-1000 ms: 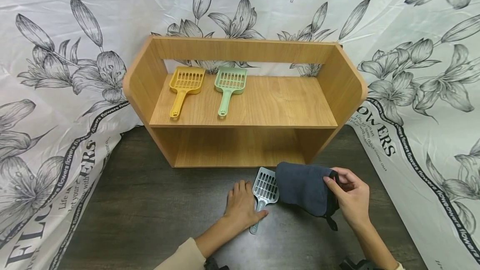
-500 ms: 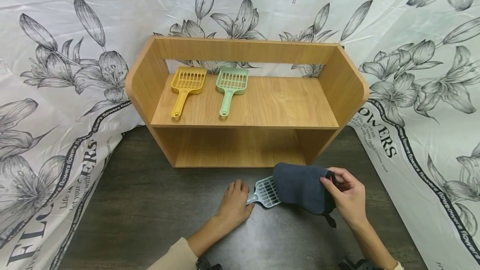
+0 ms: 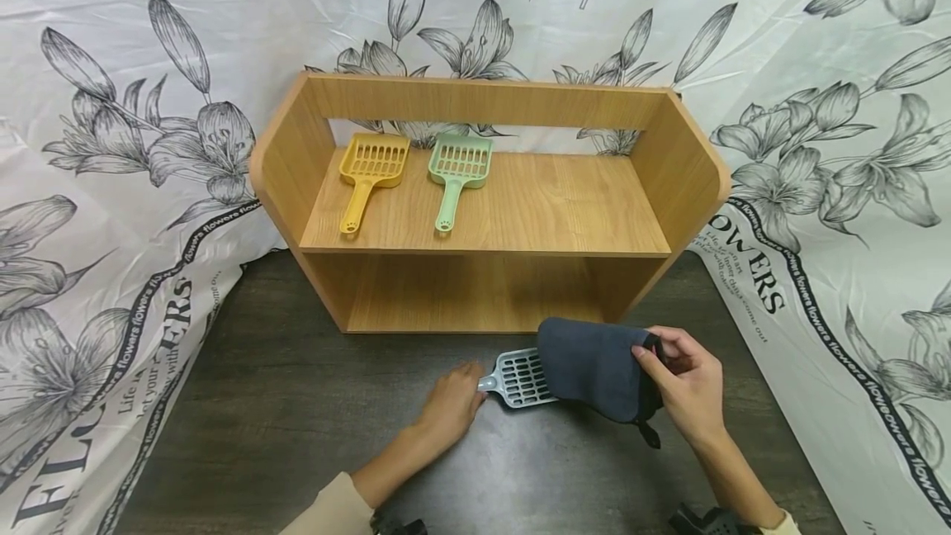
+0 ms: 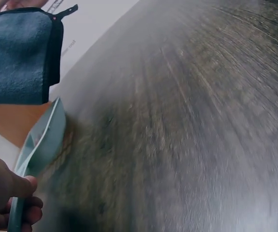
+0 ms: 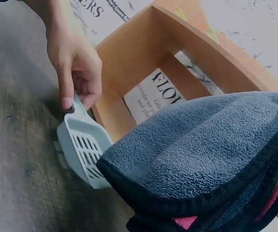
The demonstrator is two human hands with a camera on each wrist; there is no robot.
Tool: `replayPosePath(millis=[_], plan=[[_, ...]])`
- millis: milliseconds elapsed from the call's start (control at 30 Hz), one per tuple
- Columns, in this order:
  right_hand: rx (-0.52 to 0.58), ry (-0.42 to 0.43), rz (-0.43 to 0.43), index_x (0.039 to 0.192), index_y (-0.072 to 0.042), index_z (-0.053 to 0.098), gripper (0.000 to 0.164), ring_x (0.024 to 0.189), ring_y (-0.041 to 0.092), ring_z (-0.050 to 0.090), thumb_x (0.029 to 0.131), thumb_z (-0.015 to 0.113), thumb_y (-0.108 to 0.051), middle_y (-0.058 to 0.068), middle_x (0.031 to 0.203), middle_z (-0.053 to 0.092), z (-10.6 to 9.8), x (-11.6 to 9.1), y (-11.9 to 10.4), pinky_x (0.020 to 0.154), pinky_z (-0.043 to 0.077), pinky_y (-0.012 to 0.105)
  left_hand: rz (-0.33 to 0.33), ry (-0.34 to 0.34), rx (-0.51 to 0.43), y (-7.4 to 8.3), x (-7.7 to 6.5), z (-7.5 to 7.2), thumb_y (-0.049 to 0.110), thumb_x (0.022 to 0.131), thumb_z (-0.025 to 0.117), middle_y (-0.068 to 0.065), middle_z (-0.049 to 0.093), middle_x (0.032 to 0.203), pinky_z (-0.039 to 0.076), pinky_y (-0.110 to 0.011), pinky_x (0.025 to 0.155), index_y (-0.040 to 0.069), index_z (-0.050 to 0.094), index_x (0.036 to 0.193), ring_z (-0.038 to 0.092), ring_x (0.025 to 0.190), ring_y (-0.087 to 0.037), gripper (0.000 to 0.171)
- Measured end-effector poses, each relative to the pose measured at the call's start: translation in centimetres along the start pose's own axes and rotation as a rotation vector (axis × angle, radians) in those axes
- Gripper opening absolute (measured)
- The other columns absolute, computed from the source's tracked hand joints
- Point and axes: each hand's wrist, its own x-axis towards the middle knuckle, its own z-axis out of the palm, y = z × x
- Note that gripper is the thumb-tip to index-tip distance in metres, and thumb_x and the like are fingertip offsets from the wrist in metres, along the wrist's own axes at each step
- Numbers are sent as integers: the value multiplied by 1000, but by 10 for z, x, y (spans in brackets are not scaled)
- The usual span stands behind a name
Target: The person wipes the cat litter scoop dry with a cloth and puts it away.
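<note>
In the head view my left hand [image 3: 449, 409] grips the handle end of a pale grey-blue slotted litter scoop [image 3: 513, 376]. The left wrist view shows thumb and fingers curled round that handle, the scoop [image 4: 44, 137] on its side above the table. My right hand [image 3: 689, 382] pinches one end of a folded dark blue-grey cloth [image 3: 590, 366] with black edging. Pink shows inside the fold of the cloth [image 5: 201, 159] in the right wrist view. The cloth's left part covers the scoop's far corner in the head view; whether they touch, I cannot tell.
Behind the hands stands a two-tier wooden shelf [image 3: 505, 291] on a dark table [image 3: 297, 419]. A yellow litter scoop [image 3: 371, 168] and a green litter scoop [image 3: 458, 168] lie on its upper board, at the left. Flower-printed sheeting [image 3: 111, 147] surrounds the table.
My left hand has closed round the scoop's handle and drawn it left, turning the scoop from near upright to sideways. The right hand and cloth have shifted slightly left.
</note>
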Motion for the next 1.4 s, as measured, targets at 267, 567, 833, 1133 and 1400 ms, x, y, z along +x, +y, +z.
replayPosePath(millis=[267, 567, 833, 1133, 1400], plan=[[69, -56, -189, 108, 22, 62, 30, 60, 7, 67, 81, 64, 33, 9, 75, 71, 1, 12, -4, 57, 51, 14, -8, -113, -26, -3, -2, -29, 10, 90, 82, -10, 74, 93, 56, -46, 63, 7, 67, 100, 73, 83, -30, 19], [-163, -68, -362, 110, 16, 66, 38, 57, 3, 49, 76, 67, 33, 5, 72, 64, 24, 24, -11, 50, 38, 16, 18, -185, -42, 2, 1, -61, 16, 91, 84, -1, 73, 94, 55, -40, 62, 11, 72, 100, 71, 82, -21, 16], [-173, -61, -362, 111, 13, 68, 39, 58, 3, 51, 76, 70, 31, 8, 71, 65, 39, 26, -15, 50, 39, 17, 37, -209, -64, 9, 2, -77, 14, 91, 83, -2, 73, 95, 55, -39, 63, 10, 73, 102, 70, 82, -20, 16], [-181, -211, -404, 113, 4, 67, 42, 53, -1, 37, 77, 74, 24, -3, 70, 59, 64, 14, -13, 45, 31, 15, 57, -198, -194, 15, 12, -88, 13, 94, 81, 2, 72, 90, 49, -28, 61, 7, 71, 101, 58, 72, -6, 13], [-178, -299, -283, 119, -1, 66, 38, 52, -6, 34, 86, 74, 17, -4, 67, 53, 77, 2, -12, 44, 30, 12, 44, -190, -211, 22, 22, -99, 15, 94, 81, 3, 69, 86, 46, -25, 60, 6, 71, 98, 53, 69, -5, 14]])
